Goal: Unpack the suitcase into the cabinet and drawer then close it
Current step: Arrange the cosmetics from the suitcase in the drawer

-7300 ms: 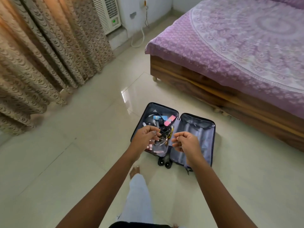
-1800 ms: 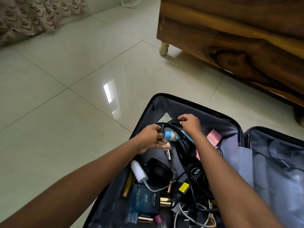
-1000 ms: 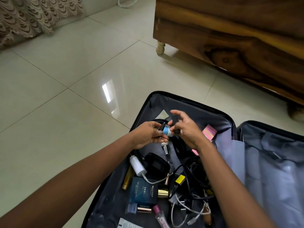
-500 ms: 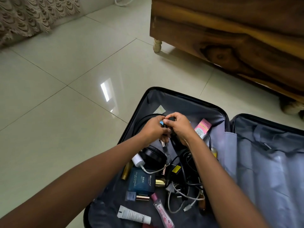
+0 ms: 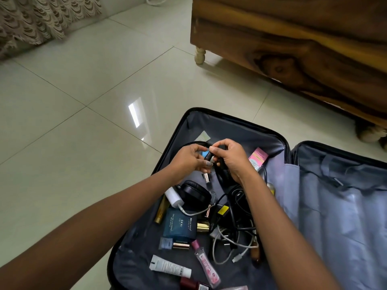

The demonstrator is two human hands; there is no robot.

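Observation:
A black suitcase [image 5: 209, 120] lies open on the floor, its left half full of small items. Above that half my left hand [image 5: 188, 160] and my right hand [image 5: 230, 158] meet. My left hand grips a small blue-and-white tube [image 5: 204, 153] and a dark stick [image 5: 207, 156]. My right hand pinches the top of the dark stick. Below the hands lie black headphones [image 5: 195, 193], a white charger [image 5: 173, 196], a blue cologne box [image 5: 178, 226], tangled cables [image 5: 232, 227], a pink box [image 5: 258, 160], a white tube [image 5: 170, 268] and a pink bottle [image 5: 206, 264].
The suitcase's right half [image 5: 339, 206] is covered by a grey lining. A wooden bed frame [image 5: 293, 49] on short legs stands behind it. Patterned curtains [image 5: 41, 17] hang at the upper left. Pale floor tiles [image 5: 83, 122] stretch to the left.
I have crouched down to the suitcase. My left hand has kept the small tube while my right hand moved from the headphone band to the dark stick at my left fingers.

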